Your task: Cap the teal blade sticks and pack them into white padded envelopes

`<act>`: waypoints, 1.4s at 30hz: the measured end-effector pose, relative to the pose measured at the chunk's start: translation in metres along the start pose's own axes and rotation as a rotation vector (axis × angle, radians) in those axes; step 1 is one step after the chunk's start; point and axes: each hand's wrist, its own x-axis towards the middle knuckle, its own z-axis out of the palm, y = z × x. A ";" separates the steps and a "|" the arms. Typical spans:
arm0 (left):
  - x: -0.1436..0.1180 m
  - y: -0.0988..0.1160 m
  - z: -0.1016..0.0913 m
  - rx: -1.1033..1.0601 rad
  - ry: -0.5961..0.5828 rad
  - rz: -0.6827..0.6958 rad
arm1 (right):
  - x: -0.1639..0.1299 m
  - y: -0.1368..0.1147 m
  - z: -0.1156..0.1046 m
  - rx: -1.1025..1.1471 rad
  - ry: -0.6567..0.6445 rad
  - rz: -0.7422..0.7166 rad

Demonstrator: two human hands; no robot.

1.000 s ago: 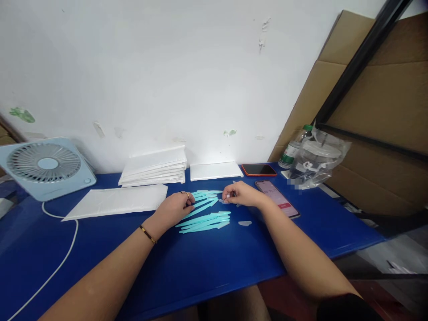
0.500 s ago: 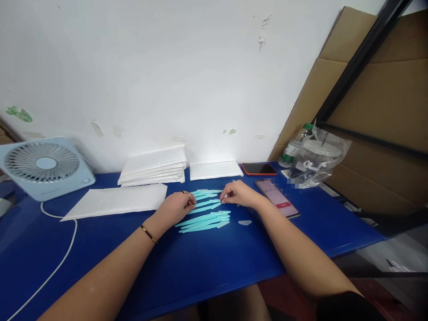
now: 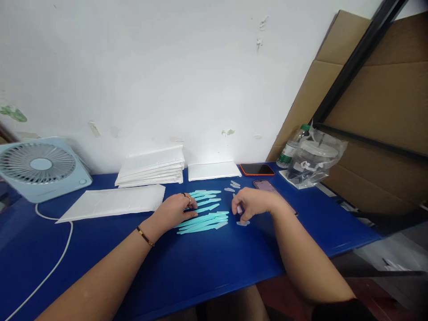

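Note:
Several teal eyebrow razors [image 3: 203, 220] lie in loose rows on the blue table, their blade ends pointing right. My left hand [image 3: 182, 209] rests over the handle ends of the upper razors, thumb and forefinger apart, with some handles hidden under it. To the right of the razors, my right hand [image 3: 252, 205] hovers low with thumb and forefinger spread. Just below its thumb is a small clear blade cap [image 3: 243, 223]. More clear caps [image 3: 235, 184] are scattered beyond that hand. A pale spot between its fingers is too small to make out.
A stack of white packets [image 3: 150, 167] and single white packets [image 3: 113, 203] lie at the left and back. A light blue fan [image 3: 42, 167] with its cable stands at far left. Two phones [image 3: 257, 169], a bottle [image 3: 289, 149] and a bagged cup [image 3: 312, 160] are at right.
My right hand has moved right and nearer, away from the razors' blade ends to the clear caps. My left hand's thumb and forefinger have parted, and it stays by the handles.

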 end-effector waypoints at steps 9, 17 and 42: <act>0.003 0.004 0.006 0.263 0.049 0.024 | 0.012 0.003 0.009 0.111 0.087 -0.004; 0.001 0.003 0.004 0.165 0.045 -0.007 | 0.033 0.021 0.011 0.619 0.282 -0.090; 0.004 0.005 0.006 0.238 0.033 0.043 | 0.047 0.002 0.023 -0.081 0.369 -0.269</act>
